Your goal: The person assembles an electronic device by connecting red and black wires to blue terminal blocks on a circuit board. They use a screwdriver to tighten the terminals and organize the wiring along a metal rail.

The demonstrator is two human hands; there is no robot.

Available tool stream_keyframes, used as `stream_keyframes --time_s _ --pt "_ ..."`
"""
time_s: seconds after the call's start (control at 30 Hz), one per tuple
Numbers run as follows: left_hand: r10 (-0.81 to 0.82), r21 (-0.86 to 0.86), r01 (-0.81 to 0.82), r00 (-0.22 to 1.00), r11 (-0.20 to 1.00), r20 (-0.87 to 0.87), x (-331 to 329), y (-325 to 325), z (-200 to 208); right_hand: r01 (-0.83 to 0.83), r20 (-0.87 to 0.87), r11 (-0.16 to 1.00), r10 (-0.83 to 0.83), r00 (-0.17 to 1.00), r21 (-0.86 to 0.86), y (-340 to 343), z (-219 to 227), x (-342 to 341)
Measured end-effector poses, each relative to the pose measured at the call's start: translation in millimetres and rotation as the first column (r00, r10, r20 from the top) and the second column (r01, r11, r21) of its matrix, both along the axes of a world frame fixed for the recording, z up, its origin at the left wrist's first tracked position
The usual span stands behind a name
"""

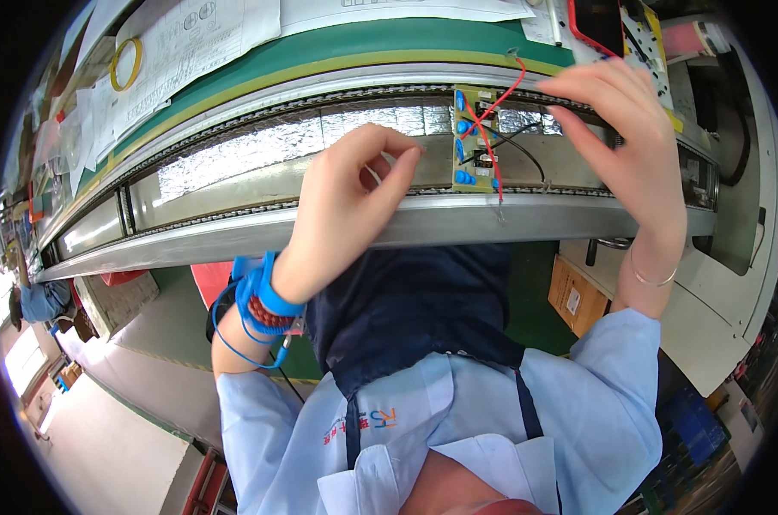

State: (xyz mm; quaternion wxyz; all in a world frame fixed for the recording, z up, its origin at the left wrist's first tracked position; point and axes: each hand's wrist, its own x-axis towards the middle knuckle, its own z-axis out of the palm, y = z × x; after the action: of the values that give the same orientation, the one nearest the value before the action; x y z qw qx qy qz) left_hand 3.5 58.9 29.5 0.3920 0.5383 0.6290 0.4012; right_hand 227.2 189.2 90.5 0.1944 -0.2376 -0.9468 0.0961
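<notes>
A small circuit board (476, 167) with blue round components, dark parts and loose red wires (495, 148) and black wires (519, 146) lies across the two chain rails of a conveyor. Just left of the board is my left hand (354, 184), apart from it. Its thumb and forefinger meet in a pinch, and whatever is between them, if anything, is hidden. My right hand (620, 137) hovers above the rails to the right of the board. Thumb and forefinger are spread there, with nothing seen between them, near the red wire's upper end.
The conveyor's metal front rail (234, 237) runs between me and the board. Behind it, a green bench (337, 45) holds papers (208, 34), a yellow tape ring (126, 64) and a red-edged phone (596, 26). A blue wrist strap (273, 287) with a cord circles my left wrist.
</notes>
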Motion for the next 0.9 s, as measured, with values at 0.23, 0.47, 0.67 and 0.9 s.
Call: stream_keyframes --time_s 0.23,0.47,0.67,0.9 --pt "-0.194 -0.31 0.228 0.971 0.923 0.136 -5 31 -24 0.35 -0.189 0.854 -0.444 0.876 -0.385 -89 -33 34" --pt "-0.148 -0.357 0.241 0.952 0.903 0.268 7 50 -31 0.439 -0.222 0.852 -0.505 0.834 -0.286 -136 -68 4" --pt "-0.032 -0.432 0.211 0.922 0.877 0.385 17 58 -35 0.632 -0.084 0.76 -0.647 0.758 -0.151 -134 -79 -23" --pt "-0.051 -0.413 0.246 0.902 0.877 0.429 20 61 -37 0.716 -0.046 0.689 -0.723 0.689 -0.113 -124 -80 -39"
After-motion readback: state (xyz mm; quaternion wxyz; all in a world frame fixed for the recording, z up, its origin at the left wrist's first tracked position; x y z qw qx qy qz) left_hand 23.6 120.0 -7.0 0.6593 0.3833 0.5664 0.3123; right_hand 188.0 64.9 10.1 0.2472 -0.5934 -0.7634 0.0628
